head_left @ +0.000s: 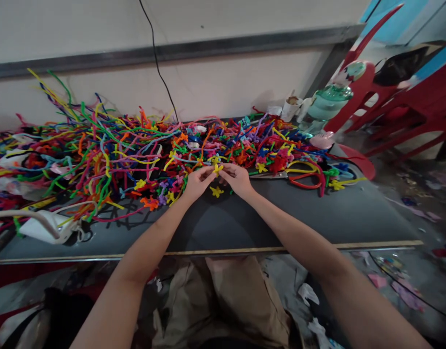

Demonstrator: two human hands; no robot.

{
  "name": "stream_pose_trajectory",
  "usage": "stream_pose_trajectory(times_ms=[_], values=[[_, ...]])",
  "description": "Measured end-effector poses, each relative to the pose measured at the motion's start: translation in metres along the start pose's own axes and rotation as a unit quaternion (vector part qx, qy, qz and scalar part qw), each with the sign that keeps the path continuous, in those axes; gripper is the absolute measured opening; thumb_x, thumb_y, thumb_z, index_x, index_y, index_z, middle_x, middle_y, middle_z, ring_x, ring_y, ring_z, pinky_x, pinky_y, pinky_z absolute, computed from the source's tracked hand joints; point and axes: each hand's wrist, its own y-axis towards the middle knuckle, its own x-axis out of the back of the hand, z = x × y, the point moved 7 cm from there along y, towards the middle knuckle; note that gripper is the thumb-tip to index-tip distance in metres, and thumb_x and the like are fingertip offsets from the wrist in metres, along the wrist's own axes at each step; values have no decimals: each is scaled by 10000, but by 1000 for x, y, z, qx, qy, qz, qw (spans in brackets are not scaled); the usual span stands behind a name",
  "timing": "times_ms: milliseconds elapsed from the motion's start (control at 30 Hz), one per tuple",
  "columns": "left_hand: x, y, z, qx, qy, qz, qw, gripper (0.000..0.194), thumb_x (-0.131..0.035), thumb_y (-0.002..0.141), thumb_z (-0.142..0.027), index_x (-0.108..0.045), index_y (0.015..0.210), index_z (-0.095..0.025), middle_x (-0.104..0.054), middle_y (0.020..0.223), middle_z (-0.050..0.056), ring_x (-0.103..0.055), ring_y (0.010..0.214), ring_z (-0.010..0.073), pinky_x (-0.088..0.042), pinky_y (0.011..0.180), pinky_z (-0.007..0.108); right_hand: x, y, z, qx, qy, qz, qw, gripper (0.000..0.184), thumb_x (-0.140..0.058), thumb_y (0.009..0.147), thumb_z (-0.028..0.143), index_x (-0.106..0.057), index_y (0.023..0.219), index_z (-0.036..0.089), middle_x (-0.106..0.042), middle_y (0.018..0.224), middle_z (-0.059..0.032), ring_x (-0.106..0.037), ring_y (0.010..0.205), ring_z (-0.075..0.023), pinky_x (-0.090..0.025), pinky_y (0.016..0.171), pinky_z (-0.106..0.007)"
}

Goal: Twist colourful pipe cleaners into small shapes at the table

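Looks like a small craft workshop, rather makeshift. Shows as much by the dark tabletop (317,208) across the middle of the frame, heaped with bright fuzzy stems (107,157) at left and centre and small flowers (217,192) of the same fuzz, with scissors (277,175) right of centre. Has red chairs (429,92) at upper right, a plain wall (226,80) with a hanging cable (154,46) at the top, and a floor (397,186) littered with scraps (407,294) at right and lower right. Cannot say whether inside a home.

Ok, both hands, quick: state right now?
Left hand: closed, holding the yellow flower by fingertips.
Right hand: closed, holding the same flower.
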Motion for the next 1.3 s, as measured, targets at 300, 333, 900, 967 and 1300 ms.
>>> stream_pose_trajectory(times_ms=[300, 333, 900, 967, 1300], values=[[0, 4, -1, -34, 59, -7, 998, 206, -721, 734, -381, -753, 801, -188, -735, 800, 55, -678, 768, 190, -534, 754, 315, 6, 4, 0, -4, -4, 2, 1000, 425, -695, 672, 581, -672, 830, 187, -648, 614, -4, -582, 472, -131, -465, 419, -247], [1, 3, -2, -35, 62, -13, 997, 202, -722, 734, -381, -750, 794, -190, -736, 802, 53, -676, 762, 189, -533, 754, 316, 7, 4, 2, 4, -13, -6, 1000, 416, -689, 682, 576, -677, 830, 188, -649, 622, -6, -572, 473, -127, -468, 430, -250], [-6, -1, -10, -66, 98, 2, 993, 178, -635, 816, -327, -679, 850, -158, -679, 769, 31, -598, 677, 140, -438, 601, 246, 2, -4, 10, 41, -63, 28, 997, 327, -641, 759, 470, -627, 905, 179, -678, 758, -28, -656, 582, -144, -471, 432, -213], [-3, -1, -14, -76, 103, -9, 992, 224, -648, 815, -329, -684, 971, -172, -699, 849, 39, -620, 734, 151, -442, 621, 248, 5, -3, 10, 43, -70, 19, 996, 307, -640, 760, 437, -640, 924, 178, -684, 778, -28, -653, 582, -138, -488, 466, -221], [-5, 0, -14, -97, 156, -4, 983, 140, -685, 791, -320, -700, 791, -181, -704, 779, 43, -631, 719, 163, -477, 696, 270, 14, -2, 16, 84, -217, -43, 972, 212, -644, 777, 335, -681, 935, 198, -729, 847, -58, -688, 776, -188, -543, 719, -308]])
